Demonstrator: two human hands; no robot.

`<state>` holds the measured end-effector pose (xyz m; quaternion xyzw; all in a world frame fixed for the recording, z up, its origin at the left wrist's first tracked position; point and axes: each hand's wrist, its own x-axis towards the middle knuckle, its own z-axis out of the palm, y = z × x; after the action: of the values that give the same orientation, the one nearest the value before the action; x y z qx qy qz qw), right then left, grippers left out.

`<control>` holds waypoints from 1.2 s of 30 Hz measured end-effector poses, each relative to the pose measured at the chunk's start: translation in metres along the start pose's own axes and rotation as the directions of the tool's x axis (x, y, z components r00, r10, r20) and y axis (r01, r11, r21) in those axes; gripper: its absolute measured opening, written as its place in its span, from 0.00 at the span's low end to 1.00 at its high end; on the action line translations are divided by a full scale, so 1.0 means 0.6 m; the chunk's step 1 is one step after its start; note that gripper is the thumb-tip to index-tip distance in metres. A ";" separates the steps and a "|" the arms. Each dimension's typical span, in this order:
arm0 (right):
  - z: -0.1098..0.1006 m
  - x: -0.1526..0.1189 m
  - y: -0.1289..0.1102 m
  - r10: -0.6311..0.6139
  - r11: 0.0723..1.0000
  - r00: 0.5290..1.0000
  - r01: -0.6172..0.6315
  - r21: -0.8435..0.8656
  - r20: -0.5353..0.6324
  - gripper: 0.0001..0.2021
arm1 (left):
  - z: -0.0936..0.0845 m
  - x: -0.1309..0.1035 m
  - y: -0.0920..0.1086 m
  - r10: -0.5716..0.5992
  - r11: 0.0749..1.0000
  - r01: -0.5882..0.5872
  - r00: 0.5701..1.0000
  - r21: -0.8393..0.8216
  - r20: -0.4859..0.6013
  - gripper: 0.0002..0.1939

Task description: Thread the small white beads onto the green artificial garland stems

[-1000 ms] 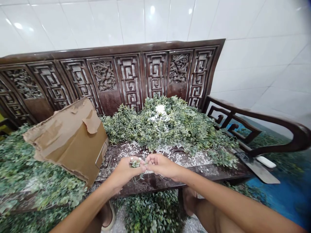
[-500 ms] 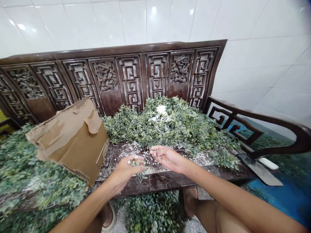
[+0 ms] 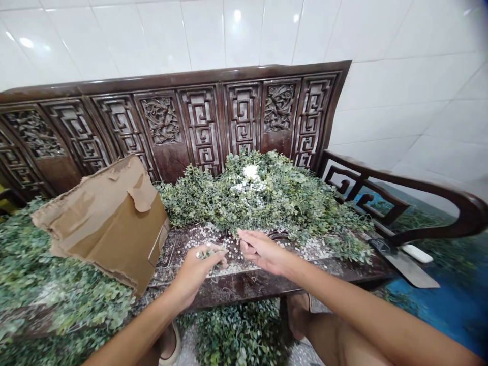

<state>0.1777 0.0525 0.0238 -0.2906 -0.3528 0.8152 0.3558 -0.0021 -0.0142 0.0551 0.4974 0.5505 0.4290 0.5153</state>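
Wooden bench (image 3: 247, 285) | left hand (image 3: 196, 272): leafy sprig (image 3: 206, 252) | axis steep, lower end dangling

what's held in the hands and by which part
The left hand holds a small green leafy sprig between thumb and fingers, its gripped part hidden; whether the right hand holds anything cannot be told.

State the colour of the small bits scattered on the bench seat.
The bits are white, clearest in the head view.

In front of you, a dark carved wooden bench (image 3: 190, 78) stands before a white tiled wall (image 3: 206, 30). Torn brown cardboard (image 3: 110, 223) sits tilted on your left; beside the right armrest (image 3: 467, 216) you have a flat grey item (image 3: 407, 268) and a small white object (image 3: 418, 253).
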 end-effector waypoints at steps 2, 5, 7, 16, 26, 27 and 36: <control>0.006 -0.003 0.000 -0.042 0.996 0.999 0.040 -0.084 -0.021 0.21 | 0.001 0.000 -0.001 0.049 0.996 -0.046 0.998 0.071 -0.037 0.13; 0.016 -0.012 -0.004 -0.076 0.974 0.997 0.071 -0.216 -0.015 0.18 | 0.001 0.001 -0.005 0.062 0.990 -0.054 0.996 0.131 -0.062 0.14; 0.022 -0.018 -0.008 -0.078 0.952 0.997 0.079 -0.296 0.016 0.19 | 0.001 0.002 -0.007 0.068 0.985 -0.056 0.995 0.162 -0.067 0.15; 0.040 -0.029 -0.015 -0.211 0.792 0.974 0.221 -0.569 0.083 0.15 | 0.002 -0.008 0.000 0.205 0.923 -0.170 0.976 0.345 -0.068 0.13; 0.037 -0.026 -0.004 -0.294 0.652 0.945 0.308 -0.692 0.144 0.12 | -0.004 -0.004 -0.002 0.188 0.942 -0.162 0.980 0.293 -0.065 0.12; 0.037 -0.024 -0.003 -0.303 0.646 0.943 0.308 -0.698 0.136 0.12 | -0.005 -0.004 -0.003 0.191 0.942 -0.164 0.980 0.292 -0.065 0.13; 0.040 -0.019 0.004 -0.337 0.672 0.929 0.350 -0.653 0.152 0.11 | -0.009 -0.005 -0.005 0.233 0.910 -0.218 0.973 0.353 0.000 0.14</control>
<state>0.1659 0.0334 0.0384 -0.3195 -0.6731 0.5544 0.3708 -0.0077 -0.0172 0.0533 0.6322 0.5677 0.3909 0.3539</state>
